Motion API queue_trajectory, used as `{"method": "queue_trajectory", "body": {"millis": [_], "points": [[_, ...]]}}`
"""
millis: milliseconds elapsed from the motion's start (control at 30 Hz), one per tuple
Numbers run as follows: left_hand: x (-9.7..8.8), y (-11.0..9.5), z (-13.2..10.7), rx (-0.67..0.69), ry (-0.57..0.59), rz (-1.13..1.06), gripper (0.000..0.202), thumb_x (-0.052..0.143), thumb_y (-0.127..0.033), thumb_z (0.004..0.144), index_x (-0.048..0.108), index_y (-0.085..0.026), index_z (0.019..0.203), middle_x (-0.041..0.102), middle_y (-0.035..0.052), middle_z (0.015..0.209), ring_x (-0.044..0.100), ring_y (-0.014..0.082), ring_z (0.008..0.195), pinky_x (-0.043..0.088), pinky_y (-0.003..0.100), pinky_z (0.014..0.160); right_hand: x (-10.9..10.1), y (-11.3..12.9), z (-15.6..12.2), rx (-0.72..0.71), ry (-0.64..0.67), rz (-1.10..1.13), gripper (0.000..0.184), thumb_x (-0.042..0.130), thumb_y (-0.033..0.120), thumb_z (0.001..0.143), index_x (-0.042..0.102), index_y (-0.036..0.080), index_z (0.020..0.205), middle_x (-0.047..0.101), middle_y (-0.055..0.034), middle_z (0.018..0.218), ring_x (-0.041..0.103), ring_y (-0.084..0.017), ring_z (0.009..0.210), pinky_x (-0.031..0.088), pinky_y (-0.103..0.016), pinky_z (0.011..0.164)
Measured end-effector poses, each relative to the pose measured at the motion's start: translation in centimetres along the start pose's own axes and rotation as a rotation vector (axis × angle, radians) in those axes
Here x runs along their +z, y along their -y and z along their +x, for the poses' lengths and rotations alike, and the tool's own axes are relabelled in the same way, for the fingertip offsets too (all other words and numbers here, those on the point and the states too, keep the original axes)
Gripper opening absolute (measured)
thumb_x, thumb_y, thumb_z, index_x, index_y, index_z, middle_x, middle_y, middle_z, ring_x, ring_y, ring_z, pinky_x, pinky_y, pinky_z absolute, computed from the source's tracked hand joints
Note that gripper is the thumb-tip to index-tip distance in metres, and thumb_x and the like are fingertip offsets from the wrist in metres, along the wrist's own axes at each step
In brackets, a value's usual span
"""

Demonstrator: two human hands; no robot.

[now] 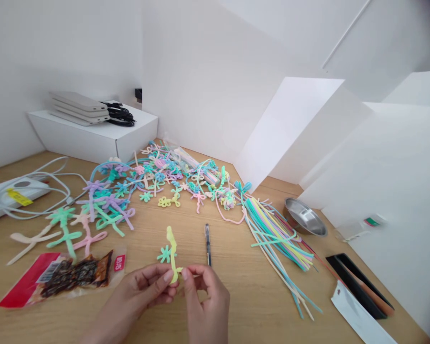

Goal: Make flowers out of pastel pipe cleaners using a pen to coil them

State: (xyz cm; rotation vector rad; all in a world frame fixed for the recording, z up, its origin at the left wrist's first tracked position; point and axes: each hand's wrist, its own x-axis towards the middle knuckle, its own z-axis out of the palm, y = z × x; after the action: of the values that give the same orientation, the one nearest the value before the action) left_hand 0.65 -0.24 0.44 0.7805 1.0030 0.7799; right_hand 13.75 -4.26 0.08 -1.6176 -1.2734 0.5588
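My left hand (138, 295) and my right hand (204, 298) pinch the lower end of a pale yellow pipe cleaner (172, 248) from either side, above the wooden table (243, 301). A small teal pipe-cleaner flower (165, 254) is fixed to its left side. A black pen (208, 243) lies just beyond my right hand. To the left of my left hand is a red-and-clear snack packet (60, 277) with dark food inside. Many pastel pipe-cleaner flowers and bows (129, 191) lie heaped further back.
Loose straight pastel pipe cleaners (275, 248) fan out to the right, near a steel bowl (304, 217). A black tray (358, 286) and white paper strip (358, 315) sit front right. White cables and a power strip (17, 196) lie left, below stacked power banks (79, 107) on a white box (93, 136).
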Motion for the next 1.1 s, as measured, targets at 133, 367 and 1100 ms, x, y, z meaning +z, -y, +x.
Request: {"method": "queue_trajectory", "body": {"millis": [133, 367, 1100], "points": [[-0.2, 0.4, 0.2, 0.096, 0.095, 0.154, 0.021, 0.073, -0.040, 0.070, 0.076, -0.022, 0.081, 0.072, 0.0005, 0.070, 0.061, 0.0201, 0.071, 0.048, 0.027, 0.066, -0.7, 0.0, 0.6, 0.063, 0.039, -0.067, 0.020, 0.056, 0.034, 0.087, 0.069, 0.021, 0.078, 0.062, 0.0000, 0.059, 0.054, -0.014, 0.050, 0.038, -0.022, 0.048], [0.1, 1.5, 0.9, 0.184, 0.080, 0.240, 0.022, 0.072, -0.036, 0.073, 0.064, -0.020, 0.061, 0.059, -0.0044, 0.055, 0.052, 0.0144, 0.056, 0.040, 0.023, 0.054, -1.3, -0.1, 1.4, 0.034, 0.165, 0.048, 0.021, 0.055, 0.027, 0.087, 0.071, 0.019, 0.075, 0.064, -0.0014, 0.070, 0.056, -0.014, 0.061, 0.039, -0.021, 0.054], [0.4, 2.2, 0.6, 0.194, 0.123, 0.266, 0.014, 0.072, -0.030, 0.073, 0.061, -0.022, 0.069, 0.062, -0.0025, 0.064, 0.056, 0.0178, 0.065, 0.041, 0.025, 0.061, -1.2, -1.0, 1.9, 0.136, 0.199, 0.167, 0.017, 0.066, 0.025, 0.078, 0.066, 0.016, 0.063, 0.057, 0.0011, 0.061, 0.052, -0.013, 0.056, 0.037, -0.021, 0.052]]}}
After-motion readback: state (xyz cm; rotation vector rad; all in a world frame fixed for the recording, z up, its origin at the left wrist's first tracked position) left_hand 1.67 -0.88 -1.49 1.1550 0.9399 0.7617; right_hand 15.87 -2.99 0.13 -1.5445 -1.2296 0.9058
